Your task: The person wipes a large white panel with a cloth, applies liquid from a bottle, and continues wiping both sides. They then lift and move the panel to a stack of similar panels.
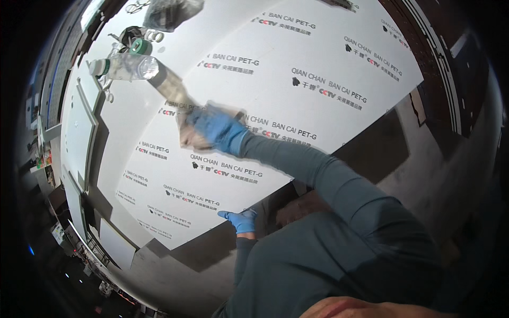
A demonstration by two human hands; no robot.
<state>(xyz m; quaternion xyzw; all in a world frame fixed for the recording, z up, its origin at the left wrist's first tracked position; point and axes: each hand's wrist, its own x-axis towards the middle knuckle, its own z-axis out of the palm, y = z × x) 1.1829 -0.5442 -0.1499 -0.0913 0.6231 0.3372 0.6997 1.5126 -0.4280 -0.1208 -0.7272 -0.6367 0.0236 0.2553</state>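
A large white board [281, 69] covered with repeated print lies in front of me. My right hand [217, 130], in a blue glove, is closed over a beige cloth [192, 139] against the board's surface. Motion smears the cloth and the fingers, and part of the cloth is hidden under the glove. My left hand [239, 220], also gloved in blue, lies at the board's near edge with its fingers stretched out, holding nothing. Beyond the right hand, a clear plastic bottle [132, 67] with a white cap lies on its side.
A green tape roll [139, 46], small white rings [155, 36] and scissors [138, 6] lie at the far left, near a crumpled clear plastic bag [172, 13]. Narrow white panels [79, 127] line the left side. Dark strips [437, 58] stand along the far right.
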